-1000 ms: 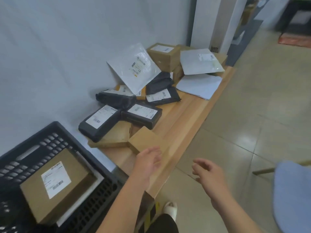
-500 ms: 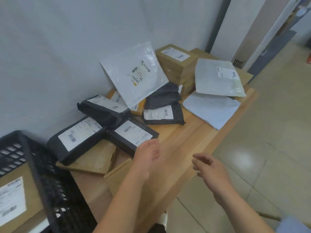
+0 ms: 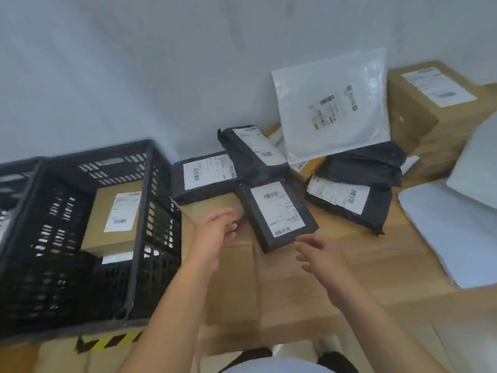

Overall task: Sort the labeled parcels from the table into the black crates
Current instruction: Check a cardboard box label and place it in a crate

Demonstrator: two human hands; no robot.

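A flat black parcel (image 3: 277, 214) with a white label lies on the wooden table (image 3: 363, 254), tilted over a brown cardboard box (image 3: 234, 275). My left hand (image 3: 215, 232) hovers at its left edge with relaxed fingers and holds nothing. My right hand (image 3: 320, 254) reaches toward its near right corner, fingers spread, also holding nothing. Several more black labeled parcels (image 3: 204, 176) lie behind it. On the left, the black crate (image 3: 150, 211) holds a brown labeled box (image 3: 115, 214).
A white mailer (image 3: 333, 106) leans on the wall, with brown boxes (image 3: 430, 103) at the far right and pale mailers (image 3: 451, 230) along the table's right side. A second black crate (image 3: 16, 179) sits at the far left. Yellow-black tape (image 3: 107, 343) marks a box below the crate.
The view has swung left, so the crate is back in sight. Both hands have moved forward to either side of the flat black parcel.
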